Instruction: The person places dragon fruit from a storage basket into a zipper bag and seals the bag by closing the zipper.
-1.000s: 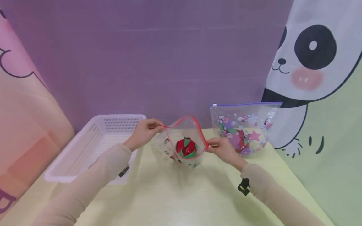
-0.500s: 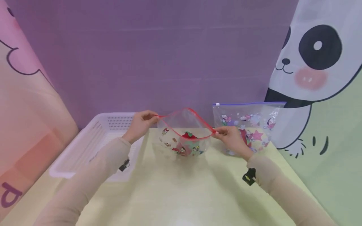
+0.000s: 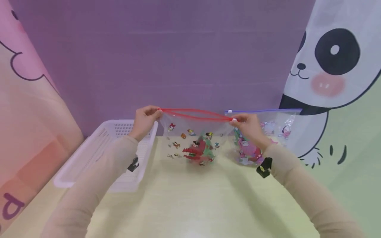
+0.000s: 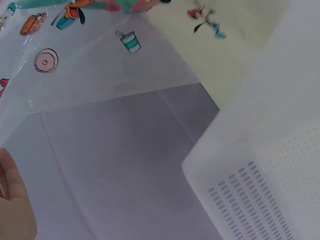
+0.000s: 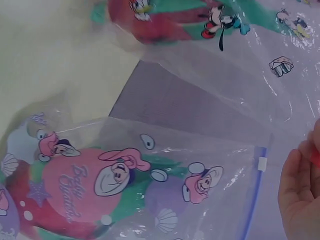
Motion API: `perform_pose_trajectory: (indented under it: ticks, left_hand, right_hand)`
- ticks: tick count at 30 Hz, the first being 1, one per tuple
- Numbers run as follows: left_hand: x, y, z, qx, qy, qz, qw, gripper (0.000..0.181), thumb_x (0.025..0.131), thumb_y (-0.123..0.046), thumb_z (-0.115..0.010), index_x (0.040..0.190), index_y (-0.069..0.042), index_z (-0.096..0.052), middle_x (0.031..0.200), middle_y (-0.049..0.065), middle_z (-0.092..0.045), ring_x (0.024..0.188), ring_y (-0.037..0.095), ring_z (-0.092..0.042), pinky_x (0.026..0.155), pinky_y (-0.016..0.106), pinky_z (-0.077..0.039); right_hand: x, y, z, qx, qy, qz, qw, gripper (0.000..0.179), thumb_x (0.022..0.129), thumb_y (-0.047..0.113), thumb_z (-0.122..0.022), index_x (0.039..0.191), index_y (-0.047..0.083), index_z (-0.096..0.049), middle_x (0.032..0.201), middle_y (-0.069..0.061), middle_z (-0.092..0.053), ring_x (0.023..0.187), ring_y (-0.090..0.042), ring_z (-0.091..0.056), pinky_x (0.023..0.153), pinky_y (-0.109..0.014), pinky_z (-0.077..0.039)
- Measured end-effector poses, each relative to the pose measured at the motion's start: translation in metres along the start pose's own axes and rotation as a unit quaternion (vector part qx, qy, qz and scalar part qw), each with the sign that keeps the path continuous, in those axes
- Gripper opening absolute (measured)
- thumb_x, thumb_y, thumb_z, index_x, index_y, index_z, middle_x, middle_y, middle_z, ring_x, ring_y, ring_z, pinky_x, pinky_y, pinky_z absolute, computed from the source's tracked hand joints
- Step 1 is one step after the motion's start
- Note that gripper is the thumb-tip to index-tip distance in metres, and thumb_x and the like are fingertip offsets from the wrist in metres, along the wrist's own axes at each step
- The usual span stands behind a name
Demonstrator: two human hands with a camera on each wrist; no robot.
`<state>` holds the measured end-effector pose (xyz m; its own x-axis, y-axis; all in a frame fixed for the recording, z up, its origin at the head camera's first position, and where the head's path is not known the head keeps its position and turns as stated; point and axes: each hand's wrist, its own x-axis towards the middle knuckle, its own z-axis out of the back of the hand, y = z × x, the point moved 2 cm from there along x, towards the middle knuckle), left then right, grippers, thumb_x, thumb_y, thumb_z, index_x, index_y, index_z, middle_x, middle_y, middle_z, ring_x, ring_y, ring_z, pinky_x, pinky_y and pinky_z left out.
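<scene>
A clear zip bag [image 3: 175, 132] with a red zip edge and cartoon prints stands upright in the middle of the table. Its mouth is a narrow slit, and inside sits a red and green object [image 3: 202, 150], blurred by the plastic. My left hand [image 3: 145, 121] pinches the left end of the red edge. At the other end, near a white slider, my right hand [image 3: 249, 127] pinches the edge between thumb and fingers. Only part of the left hand [image 4: 15, 200] shows in the left wrist view. In the right wrist view the right hand [image 5: 302, 185] is at the border.
A second clear bag [image 3: 285, 120] with a purple zip edge, also with something red and green inside, stands just right, partly behind the right hand. A white perforated basket [image 3: 66, 175] is at the left. A purple backdrop [image 3: 190, 66] rises behind the table [image 3: 190, 205].
Both hands have moved up and apart, drawing the red edge straight. The bag's wide mouth has narrowed to a slit, and its printed front now faces me, covering the red and green object.
</scene>
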<state>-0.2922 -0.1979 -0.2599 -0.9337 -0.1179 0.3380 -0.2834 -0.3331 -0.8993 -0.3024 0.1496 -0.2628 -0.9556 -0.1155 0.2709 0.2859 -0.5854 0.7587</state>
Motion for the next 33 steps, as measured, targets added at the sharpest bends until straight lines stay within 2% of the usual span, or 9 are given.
perform_pose_trajectory:
  ticks: [4,8,12,18,22,26,30,33]
  left_hand:
    - [0.004,-0.002,0.001,-0.016,-0.005,0.014,0.9998,0.028,0.088,-0.019,-0.061,0.109,-0.001,-0.061,0.092,0.001,-0.064,0.079,0.005,-0.059,0.080,0.025,-0.052]
    - [0.003,0.003,0.001,-0.036,-0.015,0.028,0.9989,0.026,0.087,-0.017,-0.062,0.108,-0.001,-0.062,0.090,-0.001,-0.064,0.079,0.005,-0.061,0.083,0.026,-0.052]
    - [0.002,0.010,-0.001,-0.064,-0.010,0.043,0.9969,0.025,0.087,-0.013,-0.061,0.108,0.001,-0.060,0.086,-0.005,-0.063,0.081,0.004,-0.061,0.082,0.021,-0.052]
    - [0.000,0.016,-0.002,-0.086,-0.014,0.036,0.9955,0.024,0.087,-0.008,-0.060,0.108,0.005,-0.059,0.084,-0.005,-0.062,0.080,0.003,-0.062,0.081,0.020,-0.052]
    - [-0.001,0.016,-0.001,-0.088,-0.014,0.035,0.9954,0.025,0.088,-0.009,-0.059,0.108,0.005,-0.059,0.082,-0.006,-0.062,0.079,0.002,-0.062,0.081,0.020,-0.052]
    - [-0.002,0.018,-0.001,-0.091,-0.013,0.037,0.9951,0.026,0.088,-0.009,-0.059,0.109,0.006,-0.058,0.081,-0.008,-0.061,0.078,0.001,-0.062,0.080,0.019,-0.052]
    - [-0.005,0.021,0.000,-0.091,-0.011,0.050,0.9945,0.027,0.088,-0.009,-0.059,0.110,0.007,-0.057,0.082,-0.008,-0.061,0.078,0.001,-0.062,0.079,0.019,-0.052]
    - [-0.008,0.024,0.001,-0.090,-0.017,0.060,0.9940,0.026,0.088,-0.008,-0.059,0.110,0.006,-0.057,0.082,-0.007,-0.061,0.077,0.001,-0.061,0.078,0.018,-0.052]
  right_hand:
    - [0.003,0.003,0.003,0.017,-0.004,-0.021,0.9996,0.032,0.087,0.025,-0.063,0.111,0.004,-0.064,0.104,-0.015,-0.065,0.091,-0.023,-0.059,0.076,-0.034,-0.051]
    - [0.002,0.003,0.004,0.038,-0.010,-0.027,0.9989,0.034,0.086,0.025,-0.064,0.113,0.004,-0.062,0.108,-0.016,-0.064,0.093,-0.022,-0.060,0.084,-0.042,-0.050]
    - [0.000,0.003,0.004,0.053,-0.009,-0.042,0.9977,0.038,0.086,0.028,-0.063,0.117,0.007,-0.060,0.113,-0.015,-0.062,0.098,-0.022,-0.058,0.086,-0.040,-0.048]
    - [0.002,0.003,0.004,0.063,-0.008,-0.045,0.9970,0.040,0.085,0.033,-0.064,0.117,0.007,-0.061,0.113,-0.013,-0.062,0.100,-0.023,-0.058,0.088,-0.041,-0.047]
    - [0.002,0.003,0.003,0.075,-0.006,-0.052,0.9958,0.039,0.085,0.032,-0.064,0.116,0.009,-0.061,0.107,-0.008,-0.064,0.095,-0.018,-0.058,0.087,-0.040,-0.048]
    - [0.003,0.002,0.001,0.092,0.006,-0.044,0.9948,0.042,0.085,0.032,-0.064,0.118,0.006,-0.060,0.092,0.005,-0.065,0.086,-0.008,-0.059,0.081,-0.029,-0.050]
    - [0.004,0.001,-0.003,0.112,0.018,-0.039,0.9927,0.042,0.085,0.027,-0.065,0.119,0.003,-0.058,0.081,0.016,-0.062,0.079,-0.003,-0.059,0.077,-0.024,-0.052]
    - [0.005,-0.002,-0.008,0.128,0.019,-0.037,0.9909,0.041,0.085,0.024,-0.065,0.119,0.001,-0.058,0.078,0.018,-0.061,0.076,-0.001,-0.059,0.074,-0.022,-0.052]
